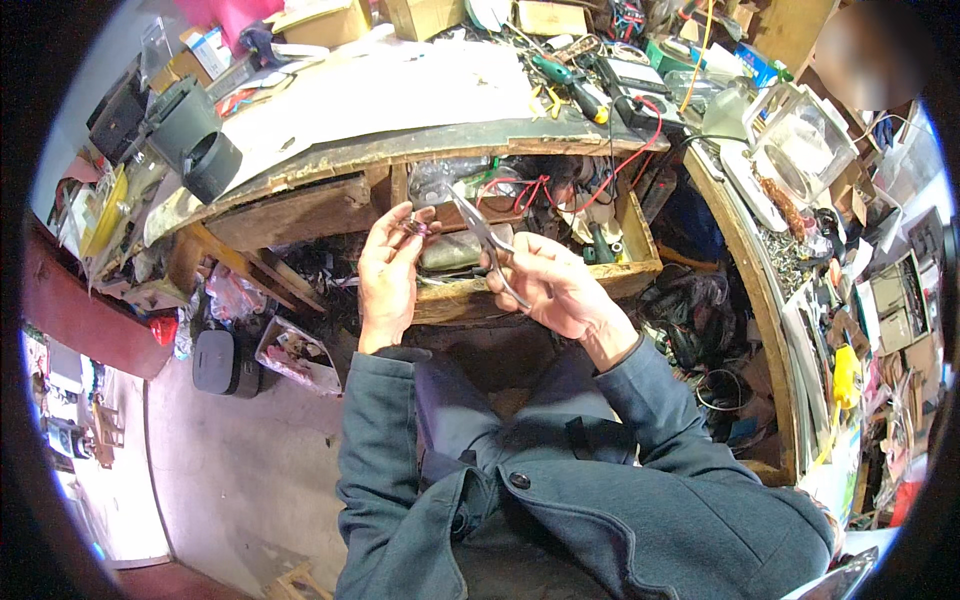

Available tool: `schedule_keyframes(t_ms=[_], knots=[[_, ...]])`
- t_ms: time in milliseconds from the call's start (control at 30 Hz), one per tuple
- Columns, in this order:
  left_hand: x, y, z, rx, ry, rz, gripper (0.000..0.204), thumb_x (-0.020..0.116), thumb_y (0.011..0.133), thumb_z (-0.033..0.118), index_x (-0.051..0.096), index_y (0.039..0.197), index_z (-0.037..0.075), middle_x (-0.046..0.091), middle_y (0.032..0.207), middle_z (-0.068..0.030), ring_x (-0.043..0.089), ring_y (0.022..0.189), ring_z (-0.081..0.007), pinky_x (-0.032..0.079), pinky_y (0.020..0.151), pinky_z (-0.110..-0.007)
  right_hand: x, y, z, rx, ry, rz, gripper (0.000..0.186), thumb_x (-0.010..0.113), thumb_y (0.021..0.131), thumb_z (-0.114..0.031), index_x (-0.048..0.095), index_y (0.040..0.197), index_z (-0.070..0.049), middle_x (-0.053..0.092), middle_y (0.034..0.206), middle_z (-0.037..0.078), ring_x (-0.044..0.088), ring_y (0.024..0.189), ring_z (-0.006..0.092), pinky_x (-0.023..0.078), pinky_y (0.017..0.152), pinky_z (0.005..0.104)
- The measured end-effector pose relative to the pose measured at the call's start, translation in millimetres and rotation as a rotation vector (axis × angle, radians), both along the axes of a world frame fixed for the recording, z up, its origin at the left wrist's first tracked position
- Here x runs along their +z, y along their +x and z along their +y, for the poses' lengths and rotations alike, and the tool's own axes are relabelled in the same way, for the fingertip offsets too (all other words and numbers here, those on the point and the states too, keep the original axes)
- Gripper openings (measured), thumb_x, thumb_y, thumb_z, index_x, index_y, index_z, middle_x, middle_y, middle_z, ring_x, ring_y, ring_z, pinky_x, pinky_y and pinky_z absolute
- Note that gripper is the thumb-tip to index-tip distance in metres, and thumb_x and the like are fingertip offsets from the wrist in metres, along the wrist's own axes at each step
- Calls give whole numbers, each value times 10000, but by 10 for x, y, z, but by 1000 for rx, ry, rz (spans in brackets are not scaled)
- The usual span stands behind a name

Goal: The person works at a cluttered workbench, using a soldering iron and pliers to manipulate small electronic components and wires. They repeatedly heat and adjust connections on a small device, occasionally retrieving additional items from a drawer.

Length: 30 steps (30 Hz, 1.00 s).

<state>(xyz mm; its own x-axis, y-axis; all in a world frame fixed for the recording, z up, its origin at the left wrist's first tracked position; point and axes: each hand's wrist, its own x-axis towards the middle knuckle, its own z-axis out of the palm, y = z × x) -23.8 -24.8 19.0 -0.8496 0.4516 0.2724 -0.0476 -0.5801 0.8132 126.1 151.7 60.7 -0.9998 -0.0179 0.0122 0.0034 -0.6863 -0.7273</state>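
Observation:
My left hand (388, 280) is raised over the open drawer, its fingertips pinched on a small part with pink and shiny metallic colours (420, 229); its exact kind is too small to tell. In my right hand (555, 285) is a pair of slim grey metal pliers (482, 232), gripped by the curved handles. The jaws point up and to the left, a little apart from the small part. Below both hands lies the wooden drawer (455, 303), with a grey-green rounded object (465, 252) between them and a red wire (528, 190) farther back.
Above the drawer stretches a worktop with a white sheet (400, 95) and a green and yellow tool (572, 82). A dark round tube (210, 165) overhangs at left. Cluttered shelving curves along the right. A black bin (222, 362) and an open box (300, 357) stand on the floor.

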Motion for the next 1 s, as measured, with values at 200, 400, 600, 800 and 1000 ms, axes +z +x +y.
schedule_keyframes(t_ms=[200, 400, 600, 800, 1000], knots=[[14, 20, -28, -11, 16, 9, 359, 534, 985, -66, 531, 1341, -19, 649, 1299, -198, 657, 1150, -265, 509, 1049, -388, -148, -41, 46, -272, 1353, 83, 159, 670, 793, -91, 544, 875, -38, 570, 831, 10, 549, 724, 180, 435, 644, 339], [-51, -16, -28, -14, 22, 54, 354, 538, 976, -64, 549, 1326, -13, 642, 1321, -197, 642, 1182, -267, 482, 1075, -375, 111, -28, -166, -536, 1859, 242, 199, 673, 778, -186, 547, 868, -62, 508, 838, 119, 563, 792, 326, 474, 686, 433], [-61, -19, -1, 10, 11, 85, 350, 510, 968, -105, 567, 1303, -22, 665, 1290, -182, 654, 1176, -253, 489, 1069, -347, 84, -116, -272, -604, 1980, 298, 210, 698, 771, -183, 558, 870, -62, 525, 890, 122, 577, 841, 324, 497, 706, 438], [-51, 3, -5, 72, -85, 139, 364, 516, 952, -107, 563, 1306, -37, 656, 1303, -190, 645, 1191, -267, 473, 1092, -366, 133, -130, -302, -646, 2022, 358, 224, 712, 748, -160, 547, 861, -60, 536, 892, 138, 582, 848, 329, 506, 674, 451], [-62, 11, 5, 79, -90, 145, 366, 515, 953, -107, 574, 1308, -37, 667, 1298, -177, 652, 1187, -256, 473, 1088, -354, 132, -140, -303, -610, 2057, 297, 243, 729, 743, -163, 553, 868, -52, 536, 899, 130, 581, 850, 323, 503, 710, 438]])
